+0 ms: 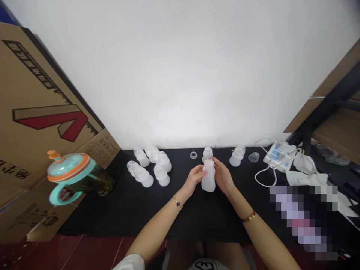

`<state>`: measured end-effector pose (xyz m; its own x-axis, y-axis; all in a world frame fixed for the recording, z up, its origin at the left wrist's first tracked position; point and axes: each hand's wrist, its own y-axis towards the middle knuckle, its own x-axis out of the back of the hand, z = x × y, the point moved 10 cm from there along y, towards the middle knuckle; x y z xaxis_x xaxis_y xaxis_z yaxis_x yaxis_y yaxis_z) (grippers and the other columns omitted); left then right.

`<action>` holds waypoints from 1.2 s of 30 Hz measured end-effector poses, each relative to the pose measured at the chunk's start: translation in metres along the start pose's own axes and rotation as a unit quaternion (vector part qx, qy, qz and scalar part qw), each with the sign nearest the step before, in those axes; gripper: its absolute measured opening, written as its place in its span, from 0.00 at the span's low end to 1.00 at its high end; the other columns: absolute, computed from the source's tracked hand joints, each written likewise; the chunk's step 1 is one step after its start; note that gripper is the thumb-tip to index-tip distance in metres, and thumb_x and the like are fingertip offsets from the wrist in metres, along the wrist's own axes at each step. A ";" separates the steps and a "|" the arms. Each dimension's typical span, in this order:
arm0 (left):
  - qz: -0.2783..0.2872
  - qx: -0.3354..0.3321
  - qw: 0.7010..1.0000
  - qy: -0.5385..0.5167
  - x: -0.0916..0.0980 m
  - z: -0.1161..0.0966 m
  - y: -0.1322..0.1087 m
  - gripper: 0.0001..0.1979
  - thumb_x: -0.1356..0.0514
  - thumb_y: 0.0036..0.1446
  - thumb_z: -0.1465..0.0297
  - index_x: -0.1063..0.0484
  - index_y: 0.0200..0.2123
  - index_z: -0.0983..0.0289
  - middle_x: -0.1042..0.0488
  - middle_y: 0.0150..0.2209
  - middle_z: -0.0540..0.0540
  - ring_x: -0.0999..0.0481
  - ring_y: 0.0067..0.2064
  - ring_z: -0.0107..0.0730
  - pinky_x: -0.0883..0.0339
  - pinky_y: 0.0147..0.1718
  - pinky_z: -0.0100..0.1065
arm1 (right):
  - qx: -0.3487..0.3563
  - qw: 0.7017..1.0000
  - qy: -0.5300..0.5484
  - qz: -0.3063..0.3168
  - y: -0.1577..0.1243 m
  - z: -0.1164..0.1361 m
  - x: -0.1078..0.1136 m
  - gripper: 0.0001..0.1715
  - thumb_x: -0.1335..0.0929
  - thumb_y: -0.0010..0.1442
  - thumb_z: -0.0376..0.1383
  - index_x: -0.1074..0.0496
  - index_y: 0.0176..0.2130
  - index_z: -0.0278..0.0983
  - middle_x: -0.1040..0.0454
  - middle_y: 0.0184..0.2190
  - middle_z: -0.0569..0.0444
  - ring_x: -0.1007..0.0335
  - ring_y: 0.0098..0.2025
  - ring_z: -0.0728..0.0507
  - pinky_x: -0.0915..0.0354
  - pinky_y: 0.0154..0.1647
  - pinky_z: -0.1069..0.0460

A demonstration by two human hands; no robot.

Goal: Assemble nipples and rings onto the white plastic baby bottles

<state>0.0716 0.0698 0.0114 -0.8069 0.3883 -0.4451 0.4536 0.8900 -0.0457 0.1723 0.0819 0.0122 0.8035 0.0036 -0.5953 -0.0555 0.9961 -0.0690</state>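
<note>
A white translucent baby bottle (pixel 208 182) stands upright, or nearly so, between my hands on the black table. My left hand (pixel 194 178) is closed round its left side, the fingers lying across the front below the neck. On the other side my right hand (pixel 223 176) grips the bottle near its neck, with fingertips up by a small clear piece at the mouth; part of those fingers is hidden. Directly behind is another white bottle (pixel 207 151), partly covered. A ring-shaped collar (pixel 193 155) lies flat to the left of it.
Several capped baby bottles (pixel 146 179) cluster at the left. One more bottle (pixel 237 156) and a clear cap (pixel 254 157) are at the right, near a white power strip (pixel 278 155) with loose cables. A large teal-lidded jug (pixel 80 178) and a cardboard box (pixel 42 101) flank the left.
</note>
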 end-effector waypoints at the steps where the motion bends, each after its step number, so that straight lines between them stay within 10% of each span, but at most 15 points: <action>1: 0.000 0.000 1.000 0.000 0.000 0.000 0.000 0.18 0.31 0.52 0.60 0.24 0.41 0.65 0.23 0.38 0.56 0.26 0.38 0.33 0.35 0.38 0.30 | -0.001 1.000 0.001 0.002 0.000 0.000 0.000 0.22 0.27 0.56 0.49 0.23 0.47 0.42 0.20 0.42 0.52 0.28 0.50 0.35 0.34 0.50 0.43; 36: 0.002 -0.004 1.000 0.008 0.000 -0.001 0.000 0.16 0.31 0.53 0.61 0.23 0.41 0.64 0.24 0.37 0.54 0.27 0.36 0.30 0.38 0.35 0.28 | 0.019 1.000 -0.014 -0.003 0.000 0.002 0.001 0.23 0.27 0.55 0.50 0.23 0.47 0.43 0.20 0.43 0.51 0.27 0.50 0.36 0.34 0.52 0.43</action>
<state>0.0717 0.0699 0.0121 -0.8115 0.3954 -0.4302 0.4538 0.8903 -0.0379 0.1743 0.0819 0.0132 0.8204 -0.0011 -0.5718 -0.0282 0.9987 -0.0424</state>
